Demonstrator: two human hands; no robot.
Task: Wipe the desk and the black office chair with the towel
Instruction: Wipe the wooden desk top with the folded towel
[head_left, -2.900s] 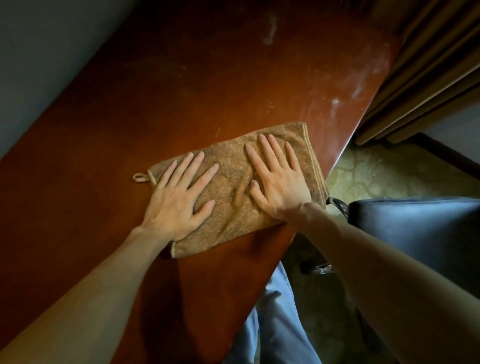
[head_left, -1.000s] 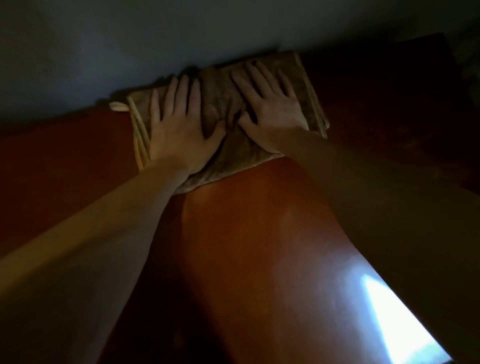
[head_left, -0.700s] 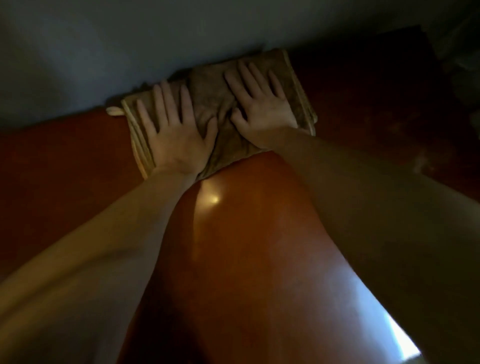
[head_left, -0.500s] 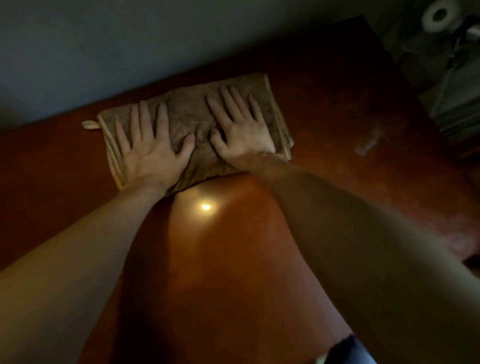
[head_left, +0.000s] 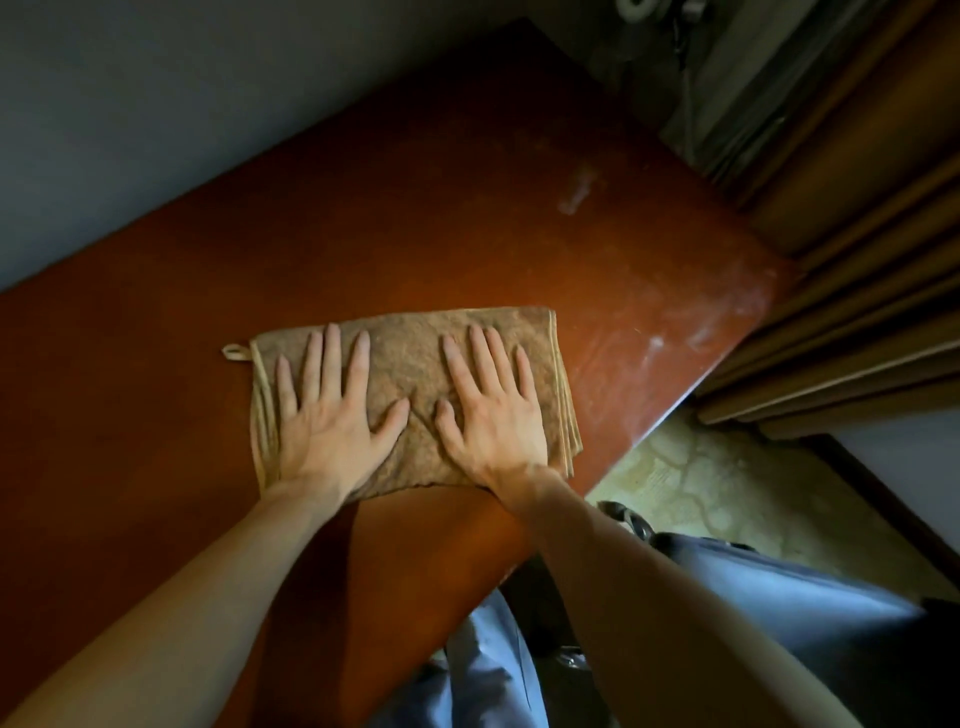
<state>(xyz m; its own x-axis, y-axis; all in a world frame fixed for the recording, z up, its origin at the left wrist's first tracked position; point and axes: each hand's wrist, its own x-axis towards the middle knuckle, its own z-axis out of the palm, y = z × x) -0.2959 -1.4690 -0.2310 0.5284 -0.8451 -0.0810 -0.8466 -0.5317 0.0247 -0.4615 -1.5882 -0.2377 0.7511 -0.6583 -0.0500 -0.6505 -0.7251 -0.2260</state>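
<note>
A folded brown towel (head_left: 410, 358) with a small loop at its left corner lies flat on the reddish-brown desk (head_left: 156, 364), near the desk's front edge. My left hand (head_left: 332, 415) presses flat on the towel's left half, fingers straight and spread. My right hand (head_left: 493, 405) presses flat on its right half in the same way. The black office chair (head_left: 810, 613) stands below the desk edge at the lower right, partly hidden by my right forearm.
A grey wall (head_left: 156, 93) runs along the desk's far side. Brown curtains (head_left: 857, 260) hang at the right end. Pale dusty smears (head_left: 576, 192) mark the desk's right part. Patterned floor (head_left: 717, 488) shows between desk and chair.
Both hands have pulled the towel back from the wall edge toward the front of the desk. The view has brightened, and the chair and curtains are in sight again.
</note>
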